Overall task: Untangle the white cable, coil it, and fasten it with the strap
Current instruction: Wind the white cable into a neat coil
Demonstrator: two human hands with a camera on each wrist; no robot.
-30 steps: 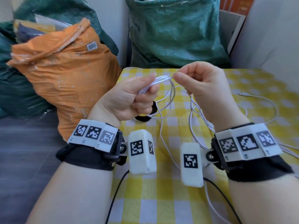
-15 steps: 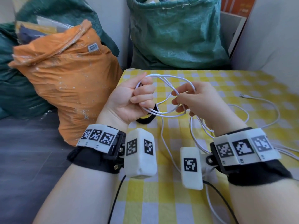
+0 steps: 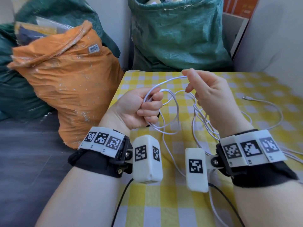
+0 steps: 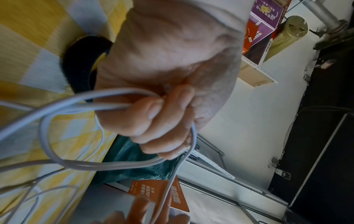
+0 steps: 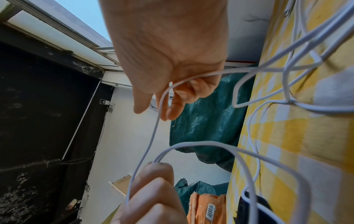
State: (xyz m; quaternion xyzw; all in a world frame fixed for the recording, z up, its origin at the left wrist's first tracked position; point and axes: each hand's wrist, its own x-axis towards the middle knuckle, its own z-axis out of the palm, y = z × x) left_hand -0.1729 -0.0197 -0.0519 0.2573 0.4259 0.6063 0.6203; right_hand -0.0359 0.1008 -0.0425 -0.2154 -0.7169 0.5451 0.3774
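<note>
Over the table, my left hand grips a few loops of the white cable in a closed fist. The left wrist view shows its fingers curled round the cable. My right hand is raised up and to the right of it and pinches one strand between thumb and fingers. That strand runs from the right hand down to the left fist. More cable trails loose over the cloth to a free plug end. The black strap lies on the cloth under my left hand.
The table has a yellow and white checked cloth. An orange sack stands against the table's left edge and a green sack behind its far edge. A pale wall is at the right.
My right hand has risen up and to the right, drawing a strand away from the left hand. My left fingers have closed round the loops.
</note>
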